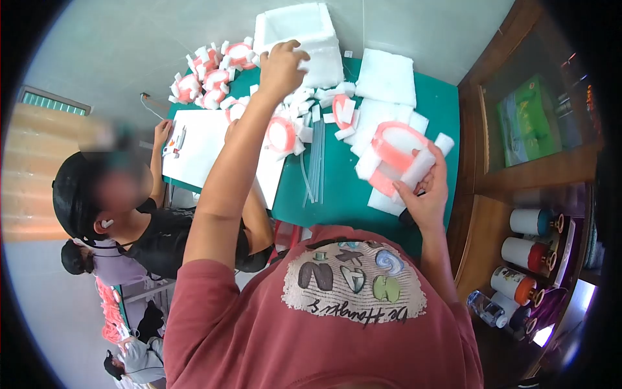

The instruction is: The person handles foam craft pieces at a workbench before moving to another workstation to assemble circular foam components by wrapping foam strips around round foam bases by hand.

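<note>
My right hand (424,191) grips a pink ring (389,155) by a white foam block (418,167) at its near side, with fingers and thumb closed around it. The ring is held above the green table, over white foam sheets. My left hand (283,68) is stretched out over the far side of the table with its fingers apart and nothing visible in it. Behind that hand stands a white foam box (327,55). Just below it lies a heap of small white foam pieces (301,104).
Pink rings with foam blocks (216,79) cluster at the far left. Clear strips (316,165) lie mid-table, with foam sheets (385,78) at right. A co-worker in black sits on my left at a white board (194,146). A wooden cabinet (476,185) borders the right.
</note>
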Demonstrator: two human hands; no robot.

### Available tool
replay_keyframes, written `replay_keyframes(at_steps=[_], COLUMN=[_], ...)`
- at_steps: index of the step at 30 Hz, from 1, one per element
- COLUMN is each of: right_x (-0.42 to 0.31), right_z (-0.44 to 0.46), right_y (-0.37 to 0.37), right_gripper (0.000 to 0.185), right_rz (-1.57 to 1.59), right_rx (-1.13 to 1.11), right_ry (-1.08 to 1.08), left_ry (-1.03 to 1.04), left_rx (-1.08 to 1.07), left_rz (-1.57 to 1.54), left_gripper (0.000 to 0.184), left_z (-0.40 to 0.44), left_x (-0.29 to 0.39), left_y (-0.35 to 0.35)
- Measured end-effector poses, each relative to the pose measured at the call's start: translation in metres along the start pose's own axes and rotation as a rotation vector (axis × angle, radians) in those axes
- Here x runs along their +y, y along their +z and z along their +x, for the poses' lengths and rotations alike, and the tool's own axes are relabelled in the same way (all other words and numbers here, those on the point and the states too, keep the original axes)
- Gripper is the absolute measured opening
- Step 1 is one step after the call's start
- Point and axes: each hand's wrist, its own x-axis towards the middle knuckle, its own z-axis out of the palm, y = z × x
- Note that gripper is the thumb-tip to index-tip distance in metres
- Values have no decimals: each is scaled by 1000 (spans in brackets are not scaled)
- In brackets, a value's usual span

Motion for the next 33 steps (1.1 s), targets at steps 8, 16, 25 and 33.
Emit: replay_keyframes(at_steps=[8,16,25,33], right_x=[3,-13,-8,-5], right_z=[-2,-6,-13,-19], right_y=[-12,1,-4,2], right_gripper=[79,80,81,81], right_rz=[-44,-147,-255,-280], right_rx=[96,5,85,127], right_ry=[-22,38,38,60], left_ry=[-847,-838,64,213], left_rx=[-303,-10,-509,-308], left_rz=[-597,-505,-524,-494], left_gripper=[40,19,41,17], left_z=[-120,-149,-59,-51], left_x=[-47,-19,52,81], left_y=[86,134,72,108])
